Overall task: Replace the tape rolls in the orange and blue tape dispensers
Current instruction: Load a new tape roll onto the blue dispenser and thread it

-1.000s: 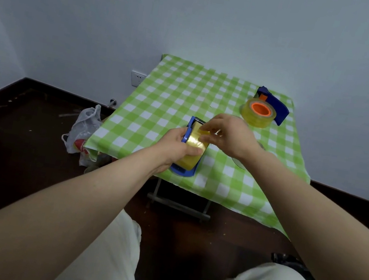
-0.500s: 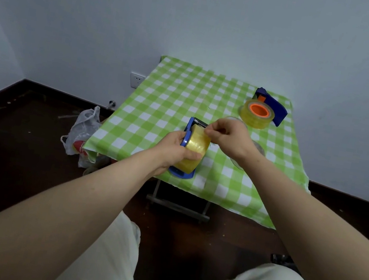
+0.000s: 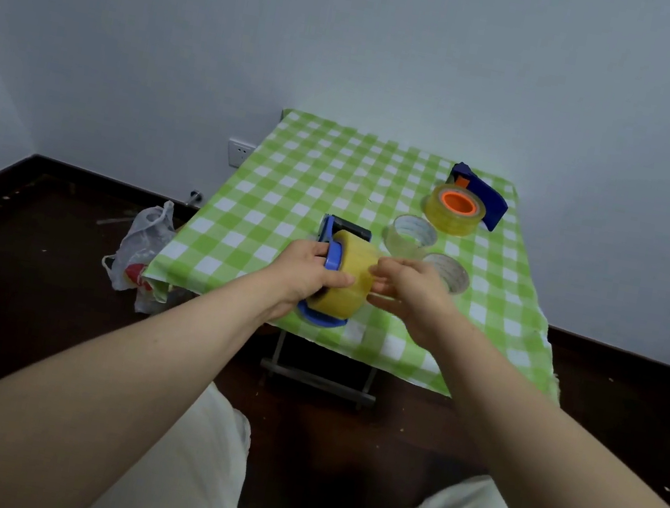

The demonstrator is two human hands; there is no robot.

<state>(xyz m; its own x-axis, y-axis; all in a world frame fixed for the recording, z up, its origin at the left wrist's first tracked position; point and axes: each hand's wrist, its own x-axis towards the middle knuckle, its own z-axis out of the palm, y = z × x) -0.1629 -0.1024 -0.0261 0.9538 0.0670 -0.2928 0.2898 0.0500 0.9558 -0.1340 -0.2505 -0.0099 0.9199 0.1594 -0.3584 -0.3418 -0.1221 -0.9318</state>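
Blue dispenser point(image 3: 333, 256) with yellow roll point(image 3: 349, 285) in left hand point(image 3: 304, 270), right hand point(image 3: 408, 296) beside

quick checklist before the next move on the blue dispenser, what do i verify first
1. Left hand grips the blue dispenser: ok.
2. Yellow roll is on that dispenser: ok; whether it is fully seated: cannot tell.
3. Right hand has hold of the tape end: cannot tell, its fingers are blurred at the roll's side.
4. Tape is threaded to the cutter: cannot tell.
5. Used clear rolls are off the dispensers, lying on the tablecloth: ok.
6. Orange-hubbed dispenser already carries a yellow roll: ok.
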